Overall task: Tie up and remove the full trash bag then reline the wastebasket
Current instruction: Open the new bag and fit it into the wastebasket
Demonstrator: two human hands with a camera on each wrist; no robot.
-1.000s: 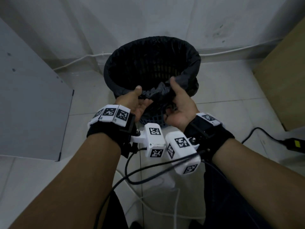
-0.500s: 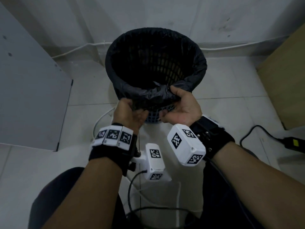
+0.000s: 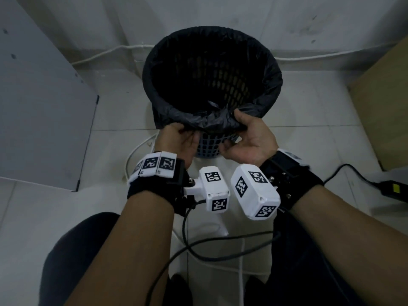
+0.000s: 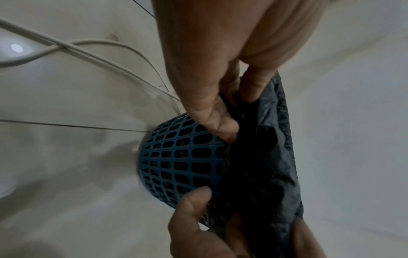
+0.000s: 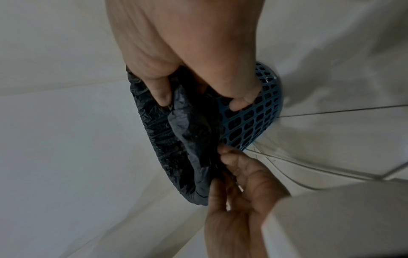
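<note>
A blue lattice wastebasket stands on the tiled floor near the wall. A black trash bag lines it, its top folded over the rim all round. My left hand pinches the bunched bag edge at the near rim. My right hand grips the same fold just to the right, thumb on top. The basket's inside is dark; I cannot tell what lies in it.
A grey panel leans at the left. A wooden cabinet stands at the right. White cables and a black cord with a power adapter lie on the floor. My dark-trousered knees are below.
Both hands moved down from above the near rim, pulling the bunched bag edge over the outside of the rim. The view shifted closer over the basket.
</note>
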